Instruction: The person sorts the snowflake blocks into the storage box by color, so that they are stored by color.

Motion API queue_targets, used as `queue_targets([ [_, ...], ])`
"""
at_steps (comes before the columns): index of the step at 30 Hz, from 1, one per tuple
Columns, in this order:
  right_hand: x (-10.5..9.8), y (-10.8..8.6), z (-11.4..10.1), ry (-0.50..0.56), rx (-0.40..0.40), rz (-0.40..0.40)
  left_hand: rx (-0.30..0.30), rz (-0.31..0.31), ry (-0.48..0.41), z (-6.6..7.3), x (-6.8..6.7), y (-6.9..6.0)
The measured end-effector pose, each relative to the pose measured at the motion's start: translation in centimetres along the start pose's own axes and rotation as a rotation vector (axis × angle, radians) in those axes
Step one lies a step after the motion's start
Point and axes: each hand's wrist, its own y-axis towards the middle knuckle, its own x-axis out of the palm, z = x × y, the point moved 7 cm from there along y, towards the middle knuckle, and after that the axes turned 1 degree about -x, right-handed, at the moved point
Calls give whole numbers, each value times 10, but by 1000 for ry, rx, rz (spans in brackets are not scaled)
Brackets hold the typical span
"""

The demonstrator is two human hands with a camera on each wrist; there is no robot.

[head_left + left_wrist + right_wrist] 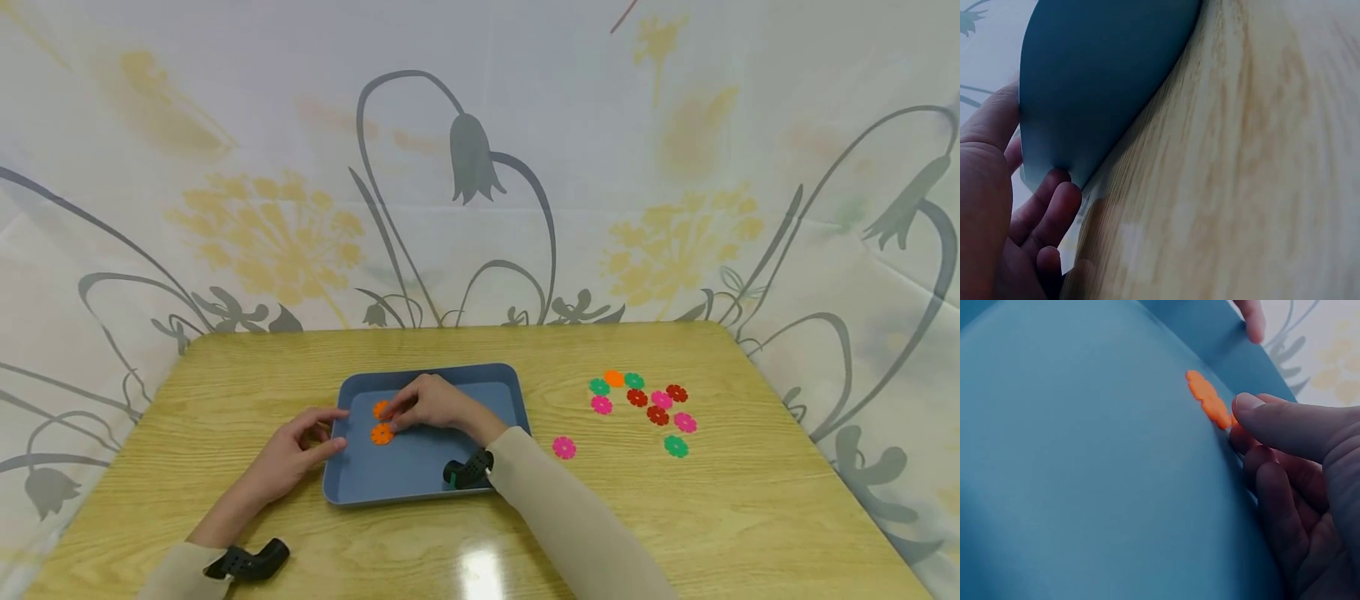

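A shallow blue-grey tray (408, 475) lies on the table with two orange flower-shaped discs in its left part. My right hand (435, 402) is inside the tray and pinches an orange flower-shaped disc (382, 434) between thumb and fingertips. Just behind it is the second orange disc (381, 408), partly covered by my fingers. In the right wrist view an orange disc (1207, 399) appears tilted beside the thumb. My left hand (292, 454) holds the tray's left wall, thumb and index finger over the rim. In the left wrist view its other fingers (1063, 209) touch the outer side.
Right of the tray, several flower-shaped discs are scattered: pink (686, 422), green (677, 447), dark red (657, 415) and one orange (614, 378). A single pink disc (564, 447) lies nearest the tray. A flower-printed cloth (480, 250) hangs behind the wooden table (600, 517).
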Motion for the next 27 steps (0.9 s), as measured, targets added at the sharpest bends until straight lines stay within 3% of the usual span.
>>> queue_targets([
  [4, -4, -2, -3, 18, 3, 5, 26, -1, -6, 2, 0, -1],
  [8, -15, -5, -7, 1, 20, 18, 14, -3, -7, 1, 0, 0],
  [15, -49, -17, -19, -45, 6, 35, -4, 0, 6, -1, -1, -1],
  [22, -104, -48, -18, -40, 22, 183, -28, 0, 15, -2, -3, -1],
  [27, -142, -81, -2, -44, 20, 293, -32, -9, 12, -3, -1, 0],
])
